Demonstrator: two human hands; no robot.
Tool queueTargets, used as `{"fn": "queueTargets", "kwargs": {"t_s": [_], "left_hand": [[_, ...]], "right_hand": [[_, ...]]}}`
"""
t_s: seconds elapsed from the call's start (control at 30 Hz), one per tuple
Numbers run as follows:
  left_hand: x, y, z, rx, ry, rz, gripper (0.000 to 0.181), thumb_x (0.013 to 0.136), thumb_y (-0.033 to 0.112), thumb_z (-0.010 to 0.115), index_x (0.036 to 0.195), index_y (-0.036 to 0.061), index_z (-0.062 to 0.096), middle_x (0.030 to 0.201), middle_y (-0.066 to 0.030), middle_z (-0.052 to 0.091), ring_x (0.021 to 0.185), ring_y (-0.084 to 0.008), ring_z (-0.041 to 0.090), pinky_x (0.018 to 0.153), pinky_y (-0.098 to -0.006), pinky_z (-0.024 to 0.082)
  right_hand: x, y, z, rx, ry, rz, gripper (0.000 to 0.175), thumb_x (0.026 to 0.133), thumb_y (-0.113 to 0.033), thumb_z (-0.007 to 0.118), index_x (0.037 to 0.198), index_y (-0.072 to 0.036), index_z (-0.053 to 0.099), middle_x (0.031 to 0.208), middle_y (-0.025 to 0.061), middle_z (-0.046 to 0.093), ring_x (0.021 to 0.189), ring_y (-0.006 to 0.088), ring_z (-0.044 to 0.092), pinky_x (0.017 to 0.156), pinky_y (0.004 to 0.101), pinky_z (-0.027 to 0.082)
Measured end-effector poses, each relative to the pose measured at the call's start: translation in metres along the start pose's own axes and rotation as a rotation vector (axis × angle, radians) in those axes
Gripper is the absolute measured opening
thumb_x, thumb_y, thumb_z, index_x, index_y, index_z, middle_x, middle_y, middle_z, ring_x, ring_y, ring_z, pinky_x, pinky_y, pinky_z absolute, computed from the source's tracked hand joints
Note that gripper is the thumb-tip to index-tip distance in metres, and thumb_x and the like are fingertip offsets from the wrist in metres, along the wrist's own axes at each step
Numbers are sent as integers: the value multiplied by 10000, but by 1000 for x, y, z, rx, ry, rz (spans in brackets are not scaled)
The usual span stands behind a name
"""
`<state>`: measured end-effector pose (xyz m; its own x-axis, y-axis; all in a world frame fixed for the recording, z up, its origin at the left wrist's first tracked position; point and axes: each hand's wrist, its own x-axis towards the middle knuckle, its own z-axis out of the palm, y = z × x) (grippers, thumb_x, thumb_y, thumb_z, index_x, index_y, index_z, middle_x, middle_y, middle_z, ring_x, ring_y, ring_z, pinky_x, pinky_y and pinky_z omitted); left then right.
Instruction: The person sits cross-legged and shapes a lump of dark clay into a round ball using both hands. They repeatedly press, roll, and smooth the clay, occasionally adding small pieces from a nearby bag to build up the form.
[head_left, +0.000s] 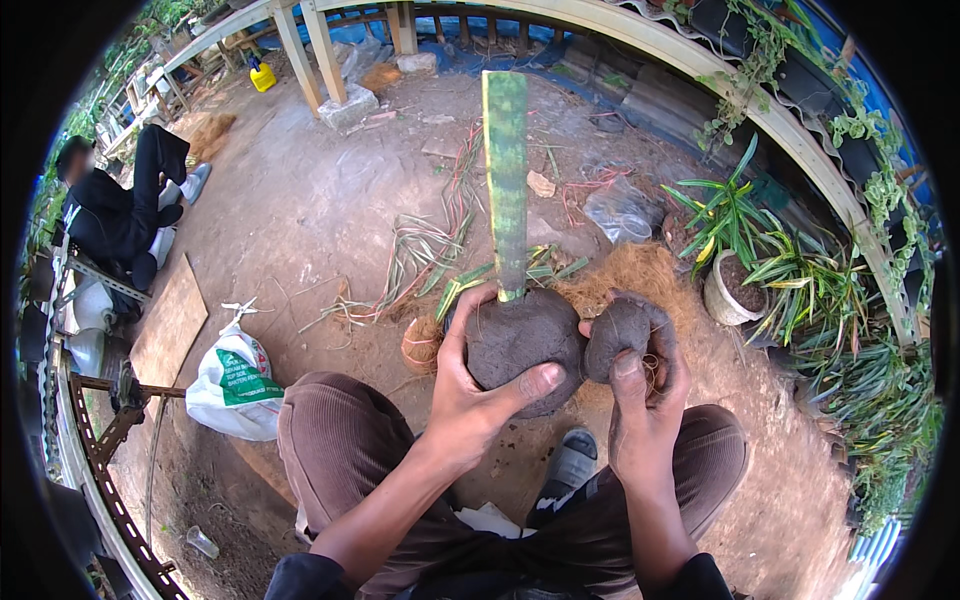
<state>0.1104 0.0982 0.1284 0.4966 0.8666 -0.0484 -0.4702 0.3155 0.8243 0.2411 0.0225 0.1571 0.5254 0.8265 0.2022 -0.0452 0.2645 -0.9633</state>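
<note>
My left hand (491, 390) grips a large ball of dark, wet soil (521, 341), its thumb pressed across the front. From the top of that ball a mottled green snake plant leaf (506, 180) stands upright, cut straight across at its upper end. In my right hand (649, 390) is a smaller lump of the same dark soil (621, 334), held between thumb and fingers against the right side of the large ball. A few brown fibres hang by the right fingers. Behind the hands lies a heap of brown coconut fibre (645, 281).
A fibre ball bound with pink string (421, 345) sits beyond my left knee. To the left stands a white printed sack (236, 382) near a plywood board (171, 330). A potted plant (735, 289) is at right. Another person (124, 202) sits at far left.
</note>
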Motion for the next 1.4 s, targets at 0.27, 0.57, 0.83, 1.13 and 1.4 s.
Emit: {"fn": "queueTargets", "kwargs": {"t_s": [0.27,0.57,0.83,1.13,1.4], "left_hand": [[1,2,-1,-62,-7,-33,762,798,97,845,1406,54,387,1229,-125,580,1118,-200,605,975,-356,501],[1,10,3,-89,62,-126,702,837,26,780,1414,69,382,1240,-142,584,1116,-212,615,953,-387,542],[2,10,0,-7,11,-91,744,814,0,787,1426,56,368,1237,-137,590,1132,-207,612,957,-372,535],[3,7,-2,78,-68,6,879,728,-15,853,1444,35,344,1262,-125,579,1176,-202,589,1025,-365,481],[5,7,-2,98,-136,28,987,710,-22,858,1495,45,264,1293,-119,560,1202,-199,571,1042,-365,463]], "right_hand": [[1,1,0,32,0,17,447,969,-145,660,1339,54,504,1184,130,638,1084,178,623,976,321,475],[1,2,-1,-14,-32,30,599,965,-326,660,1373,69,469,1281,156,589,1132,239,629,994,381,485],[1,2,-3,-80,-36,56,651,972,-393,649,1384,76,464,1277,171,595,1133,249,633,998,395,485],[2,0,-6,-59,-32,39,618,991,-364,625,1389,80,464,1228,179,634,1129,242,637,1008,390,476],[5,3,-7,50,48,34,466,989,-202,638,1328,86,496,1175,164,656,1108,210,641,977,336,495]]}}
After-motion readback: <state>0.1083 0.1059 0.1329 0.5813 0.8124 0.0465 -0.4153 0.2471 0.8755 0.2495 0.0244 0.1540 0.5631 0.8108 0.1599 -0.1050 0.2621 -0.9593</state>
